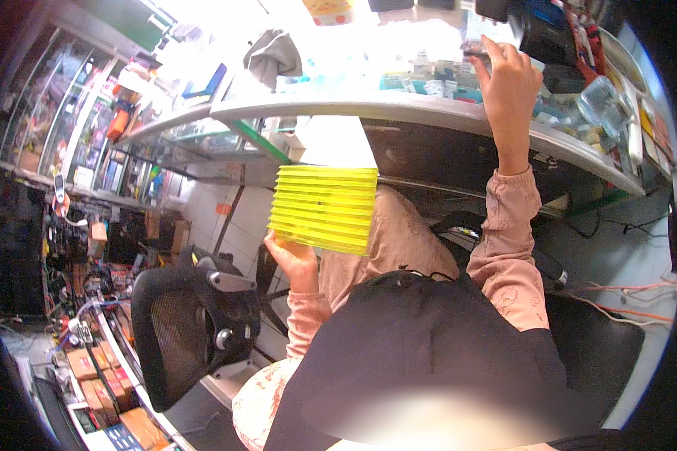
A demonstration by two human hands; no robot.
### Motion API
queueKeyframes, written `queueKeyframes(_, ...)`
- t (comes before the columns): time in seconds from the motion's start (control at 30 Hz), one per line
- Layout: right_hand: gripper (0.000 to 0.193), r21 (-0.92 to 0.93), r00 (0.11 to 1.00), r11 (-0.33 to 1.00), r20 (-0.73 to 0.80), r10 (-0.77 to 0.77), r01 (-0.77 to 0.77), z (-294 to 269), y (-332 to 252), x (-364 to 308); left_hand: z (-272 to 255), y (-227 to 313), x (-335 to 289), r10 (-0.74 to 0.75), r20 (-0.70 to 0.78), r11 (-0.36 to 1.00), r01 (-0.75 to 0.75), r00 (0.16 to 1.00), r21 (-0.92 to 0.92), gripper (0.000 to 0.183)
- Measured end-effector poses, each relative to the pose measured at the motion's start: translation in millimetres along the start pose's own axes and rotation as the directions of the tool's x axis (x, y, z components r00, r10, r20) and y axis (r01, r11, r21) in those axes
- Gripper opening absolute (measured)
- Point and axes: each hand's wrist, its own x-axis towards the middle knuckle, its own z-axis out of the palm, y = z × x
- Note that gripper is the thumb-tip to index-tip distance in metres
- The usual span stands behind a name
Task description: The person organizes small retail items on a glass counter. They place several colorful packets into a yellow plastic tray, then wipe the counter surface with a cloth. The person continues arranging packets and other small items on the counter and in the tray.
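Observation:
A bright yellow plastic piece (323,209) with a row of parallel ridges, like a slotted rack, is held up over my lap. My left hand (293,257) grips it at its lower left corner, and the fingers behind it are hidden. Over the counter at the far right, my right hand (510,79) stretches out with thumb and index finger around the dark edge of a thin flat item (474,52). Glare and the small size keep me from telling what that item is.
A glass-topped counter (331,104) curves across the front, with a grey cloth (273,59) and small packets (432,88) on it. A clear plastic container (603,105) lies at its right. A black mesh chair (192,323) stands at left, near cardboard boxes (98,383). Cables (624,304) run at right.

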Motion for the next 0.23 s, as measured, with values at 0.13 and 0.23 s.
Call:
queueKeyframes(0.13, 0.023, 0.292, 0.973, 0.938, 0.078, -0.217, 0.185, 20.0, -35.3, -1.5, -5.7, -0.9, 15.6, -0.028, -0.123, 0.998, 0.021, 0.992, -0.061, 0.042)
queueKeyframes(0.23, 0.014, 0.589, 0.899, 0.806, 0.323, -0.295, 0.053, 40.6, -68.3, -0.6, -15.0, -1.7, 15.5, 0.13, -0.091, 0.973, -0.109, 0.987, 0.203, 0.043)
